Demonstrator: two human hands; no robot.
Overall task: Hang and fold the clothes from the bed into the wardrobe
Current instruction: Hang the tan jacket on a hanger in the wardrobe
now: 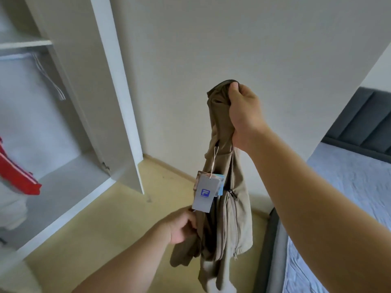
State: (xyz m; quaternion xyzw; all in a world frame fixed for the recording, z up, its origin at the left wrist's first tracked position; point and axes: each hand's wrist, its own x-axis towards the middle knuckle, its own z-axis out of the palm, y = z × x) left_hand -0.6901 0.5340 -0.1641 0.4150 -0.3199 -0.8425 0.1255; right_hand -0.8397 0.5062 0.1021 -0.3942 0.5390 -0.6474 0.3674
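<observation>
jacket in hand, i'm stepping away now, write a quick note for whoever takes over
Right hand grips the jacket by its top, up in the air; a tag dangles from it.
Left hand holds the jacket lower down.
Wardrobe stands open at left; bed at right.
Done: jacket is off the bed; a red garment shows at the wardrobe's left edge.
Left: no hanger in the jacket yet; hang it in the wardrobe. Other clothes on the bed: not in view.
</observation>
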